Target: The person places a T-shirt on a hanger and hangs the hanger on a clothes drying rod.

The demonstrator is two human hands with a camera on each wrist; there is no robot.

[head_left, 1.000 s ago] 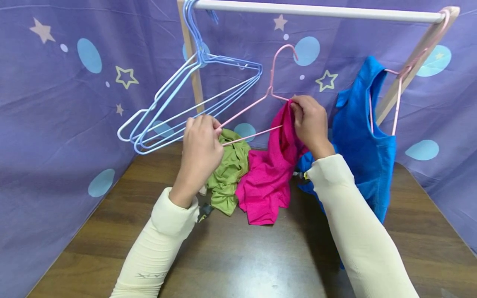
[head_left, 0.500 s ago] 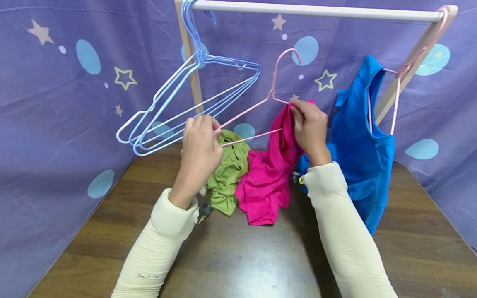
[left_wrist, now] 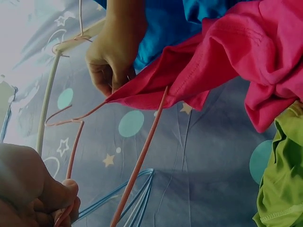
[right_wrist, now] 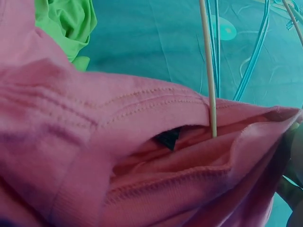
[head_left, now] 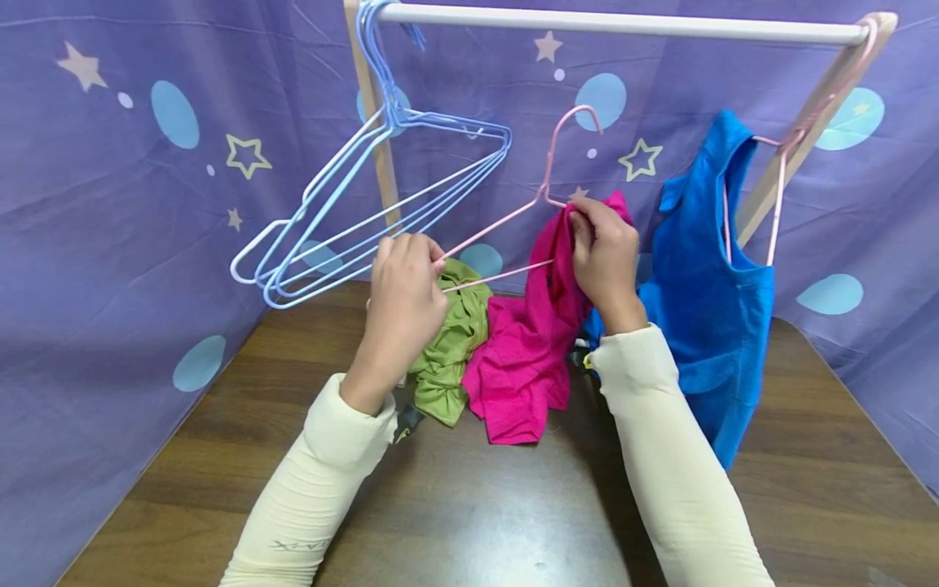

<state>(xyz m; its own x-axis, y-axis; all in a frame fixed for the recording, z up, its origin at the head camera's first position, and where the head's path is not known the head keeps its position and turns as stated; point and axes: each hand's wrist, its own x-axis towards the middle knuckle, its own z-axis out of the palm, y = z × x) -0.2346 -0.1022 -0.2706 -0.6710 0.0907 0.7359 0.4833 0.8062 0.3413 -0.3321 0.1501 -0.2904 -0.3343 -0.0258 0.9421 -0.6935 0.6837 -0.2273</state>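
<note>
Pink wire hanger held in mid-air above the counter, hook up, between both hands. Left end pinched in curled fingers of left hand, at about 9 o'clock of the hanger. Right shoulder of hanger entering magenta garment; lower bar seen passing into the garment's opening in right wrist view. Right hand pinching the garment's top edge against the hanger, at about 3 o'clock of it, just below the hook. Rest of magenta garment hanging down, bottom bunched on the counter.

Green garment crumpled on the counter, touching the magenta one at its 9 o'clock, directly below left hand. Blue garment hanging on a second pink hanger at 3 o'clock, just beside right hand. Bunch of blue wire hangers hanging from white rail at 10 o'clock, tilted, lower ends near left hand. Rail carried on wooden uprights. Purple cloth with stars and dots behind and at both sides. Cream sleeves on both forearms.
</note>
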